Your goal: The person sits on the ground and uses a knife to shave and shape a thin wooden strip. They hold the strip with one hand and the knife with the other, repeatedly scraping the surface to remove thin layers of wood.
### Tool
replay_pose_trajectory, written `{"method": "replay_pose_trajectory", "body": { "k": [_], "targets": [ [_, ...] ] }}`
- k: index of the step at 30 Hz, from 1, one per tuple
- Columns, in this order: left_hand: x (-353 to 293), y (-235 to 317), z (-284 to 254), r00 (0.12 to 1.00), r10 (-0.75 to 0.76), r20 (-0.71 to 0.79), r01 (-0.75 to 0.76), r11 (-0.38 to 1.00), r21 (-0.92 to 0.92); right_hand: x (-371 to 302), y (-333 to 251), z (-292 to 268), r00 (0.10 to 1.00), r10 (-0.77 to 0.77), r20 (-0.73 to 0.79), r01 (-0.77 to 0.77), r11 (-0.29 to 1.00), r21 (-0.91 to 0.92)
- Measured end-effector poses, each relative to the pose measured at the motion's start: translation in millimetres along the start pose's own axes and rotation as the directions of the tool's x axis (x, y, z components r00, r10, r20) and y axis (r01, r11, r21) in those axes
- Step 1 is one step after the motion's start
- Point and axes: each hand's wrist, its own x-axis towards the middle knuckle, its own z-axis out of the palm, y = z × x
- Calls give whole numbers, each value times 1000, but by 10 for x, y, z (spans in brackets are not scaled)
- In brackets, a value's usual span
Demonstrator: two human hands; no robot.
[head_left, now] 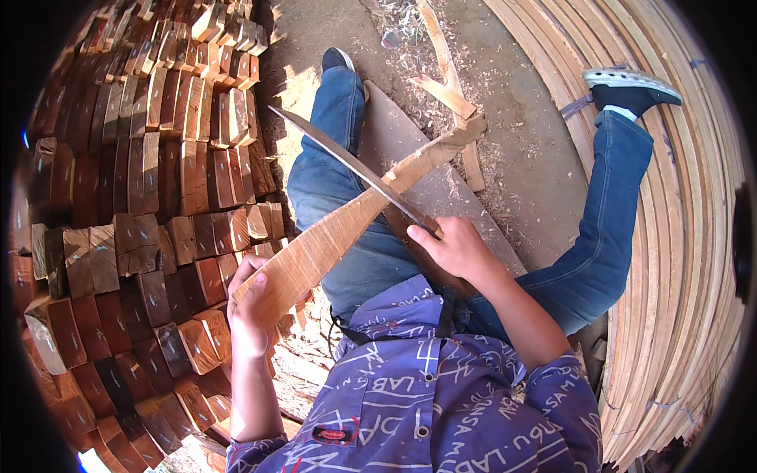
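Observation:
My left hand [251, 303] grips the near, broad end of a curved, tapered wooden piece [335, 234], its thumb lying on the face. The pale piece slants up to the right and narrows toward a flared far end. My right hand [460, 251] is closed round the handle of a long, narrow metal blade [337, 148]. The blade crosses over the wooden piece and points up to the left. Whether it is a knife or a file I cannot tell. Beneath the wooden piece is a flat grey board [404, 130].
Stacked short wood blocks [142, 165] rise close on my left. Long thin wooden strips [662, 260] are piled along the right, with my shoe [633, 82] against them. Offcuts [443, 95] and shavings litter the ground ahead. My legs are spread around the board.

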Motion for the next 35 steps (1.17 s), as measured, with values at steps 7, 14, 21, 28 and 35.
{"method": "replay_pose_trajectory", "body": {
  "k": [7,14,21,28,35],
  "targets": [
    [-94,117,133,999,45,14,-47,990,135,52,367,19,969,238,-74,-245,964,-105],
    [-75,85,215,998,32,-57,-29,998,57,-97,20,-54,994,108,-24,-110,980,-167],
    [-232,212,327,1000,23,-4,-22,967,254,36,473,-26,970,220,-106,-231,968,-97],
    [-136,166,210,998,-18,57,13,996,84,-97,-53,-99,991,110,-80,-121,982,-148],
    [-210,226,314,995,74,66,-87,974,209,136,667,-136,979,178,-97,-179,984,-2]
  ]
}}
